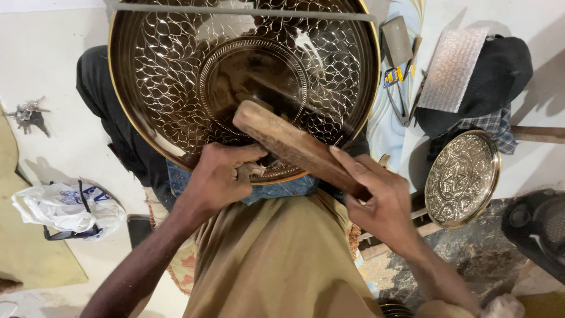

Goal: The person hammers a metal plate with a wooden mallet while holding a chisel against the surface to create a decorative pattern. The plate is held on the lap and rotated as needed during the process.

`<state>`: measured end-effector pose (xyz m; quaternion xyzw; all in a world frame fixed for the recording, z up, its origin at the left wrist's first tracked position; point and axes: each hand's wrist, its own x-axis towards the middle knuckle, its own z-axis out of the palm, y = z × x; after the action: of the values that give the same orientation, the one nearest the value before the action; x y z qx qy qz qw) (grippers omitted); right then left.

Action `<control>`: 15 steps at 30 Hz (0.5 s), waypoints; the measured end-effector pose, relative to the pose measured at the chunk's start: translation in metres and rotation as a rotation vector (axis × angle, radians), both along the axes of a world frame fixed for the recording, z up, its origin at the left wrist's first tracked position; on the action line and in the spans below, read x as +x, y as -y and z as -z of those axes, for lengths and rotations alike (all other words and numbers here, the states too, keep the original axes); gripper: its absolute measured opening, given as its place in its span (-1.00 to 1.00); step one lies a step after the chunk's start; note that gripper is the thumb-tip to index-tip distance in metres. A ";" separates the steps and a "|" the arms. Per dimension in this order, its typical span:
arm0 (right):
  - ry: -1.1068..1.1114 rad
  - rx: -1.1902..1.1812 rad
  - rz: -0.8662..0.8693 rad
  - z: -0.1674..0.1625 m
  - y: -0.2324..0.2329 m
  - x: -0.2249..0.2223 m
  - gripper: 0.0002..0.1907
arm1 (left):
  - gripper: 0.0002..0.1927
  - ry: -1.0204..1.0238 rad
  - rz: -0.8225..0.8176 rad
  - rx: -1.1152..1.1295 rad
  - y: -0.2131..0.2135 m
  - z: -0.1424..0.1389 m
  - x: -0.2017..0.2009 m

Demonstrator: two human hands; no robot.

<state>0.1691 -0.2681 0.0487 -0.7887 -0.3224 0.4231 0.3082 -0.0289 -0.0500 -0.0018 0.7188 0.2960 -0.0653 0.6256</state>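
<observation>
A large round brass tray (176, 76) with an engraved leaf pattern rests on my lap, tilted away from me. My left hand (220, 176) is closed at the tray's near rim, fingers pinched on a small metal tool that is mostly hidden. My right hand (382, 200) grips the handle of a wooden mallet (288, 141), whose head lies over the tray just above my left hand.
A smaller engraved round plate (462, 179) leans at the right. Behind it lie a black cloth (500, 76), bubble wrap (450, 70) and hand tools (400, 76). A white plastic bag (62, 209) and a bunch of keys (26, 113) lie on the floor at left.
</observation>
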 end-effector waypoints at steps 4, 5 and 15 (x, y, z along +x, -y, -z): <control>-0.047 0.327 0.076 0.010 0.013 -0.004 -0.15 | -0.37 0.101 0.088 0.104 -0.006 -0.002 0.001; -0.048 0.293 0.069 0.014 0.016 -0.006 -0.16 | -0.38 0.061 0.102 0.112 -0.006 -0.002 0.001; 0.076 0.094 0.024 0.008 0.014 -0.011 -0.16 | -0.38 0.211 0.097 0.129 -0.007 0.003 -0.005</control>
<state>0.1585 -0.2822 0.0409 -0.7926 -0.3440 0.3736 0.3375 -0.0339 -0.0429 -0.0048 0.7739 0.1969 -0.0003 0.6019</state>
